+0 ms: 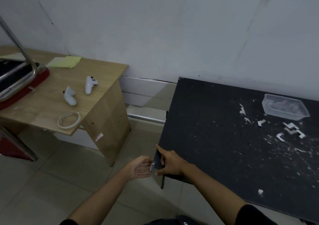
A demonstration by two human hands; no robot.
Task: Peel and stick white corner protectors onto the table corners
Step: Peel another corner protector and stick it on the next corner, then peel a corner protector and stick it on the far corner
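The right hand (170, 162) is pressing the near corner of the black table (215, 138), lower middle of the frame, index finger and thumb spread straight. The left hand (138, 168), loosely open, is touching that corner. White corner protectors (291, 130) are lying at right beside a plastic tub (284, 106).

A: Where's room on the black tabletop (215, 130)?
B: Its left half, far-left corner down to the near edge. A clear container (284, 107) and loose white corner protectors (291, 130) crowd the right edge.
A: Beside it?
B: Open floor (143, 138) runs between it and the wooden desk (51, 100); the left hand (139, 167) and right hand (170, 162) block the near-left corner.
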